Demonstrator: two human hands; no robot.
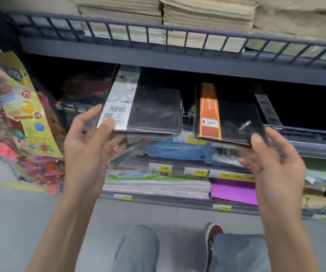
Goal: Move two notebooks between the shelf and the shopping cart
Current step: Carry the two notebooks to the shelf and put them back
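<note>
My left hand [88, 144] pinches the near left corner of a black notebook with a white-grey band and barcode [142, 107], thumb on top and fingers underneath. My right hand [270, 160] grips the near right corner of a second black notebook with an orange band [229, 116] the same way. Both notebooks are held level in front of the dark middle shelf [178, 63], their far ends reaching into its opening. No shopping cart is in view.
A wire rail [158, 36] fronts the upper shelf, stacked with tan paper goods. Lower shelves hold blue, green and purple stationery [234, 191] with yellow price tags. Colourful packets [26, 122] hang at the left. Grey floor, my knees and a red shoe are below.
</note>
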